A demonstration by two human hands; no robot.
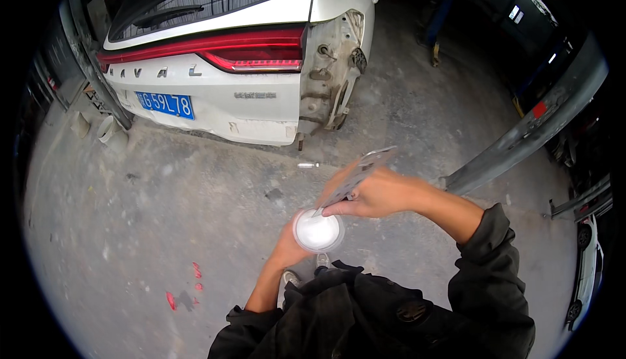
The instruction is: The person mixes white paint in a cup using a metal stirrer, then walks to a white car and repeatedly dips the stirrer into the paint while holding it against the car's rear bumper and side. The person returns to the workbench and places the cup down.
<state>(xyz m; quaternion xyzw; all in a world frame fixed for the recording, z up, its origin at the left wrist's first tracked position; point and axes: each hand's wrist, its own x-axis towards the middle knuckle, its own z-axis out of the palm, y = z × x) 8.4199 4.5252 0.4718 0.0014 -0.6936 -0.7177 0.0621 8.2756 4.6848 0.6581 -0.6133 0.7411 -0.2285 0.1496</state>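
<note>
My left hand (289, 245) grips a clear plastic cup (317, 232) with white contents, held low in front of my body. My right hand (374, 191) holds a thin flat metal plate or scraper (362, 171), angled down to the cup's rim, where its lower end meets or enters the cup; which one I cannot tell. Some fingers of each hand are hidden behind the cup and the plate. Beyond my hands is the rear of a white car (254, 100), its rear bumper absent and bare metal showing at the right corner.
A grey lift post (495, 157) rises at right, another (98, 78) at left beside buckets (113, 131). A small silver cylinder (306, 164) lies on the concrete floor (195, 209), with red scraps (171, 300) at lower left. Another white car (587, 274) stands at far right.
</note>
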